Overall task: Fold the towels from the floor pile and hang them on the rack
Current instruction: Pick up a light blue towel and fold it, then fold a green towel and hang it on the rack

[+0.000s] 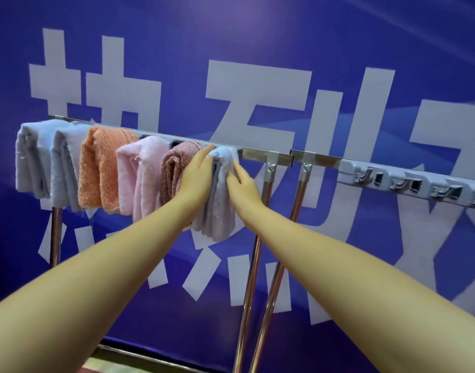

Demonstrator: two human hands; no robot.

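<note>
A: Entry. The grey-blue towel (220,200) hangs folded over the rack bar (257,154), sixth in the row, just right of the dusty-rose towel (174,173). To the left of that sit the pink towel (144,173), the orange towel (101,168) and two pale blue-grey towels (39,157).

B: Hands?

A: One on each side of the grey-blue towel. The left hand (197,175) lies flat, fingers straight, against its left face, between it and the dusty-rose towel. The right hand (241,179) touches its right edge near the top; fingers look slightly bent, and whether they pinch the cloth or only press it cannot be told.

B: Orientation of the piece?

A: Long axis runs down from the bar; the fold sits across the bar, at the fingertips. The bar itself runs left to right and slightly away, so any shift along it goes sideways. Both hands are equally close; the left one blocks travel toward the neighbour.

B: Judgement on stage?

A: Probably final seating and straightening of this towel. Free bar remains to the right, up to the bracket (272,162). The floor pile is out of view.
</note>
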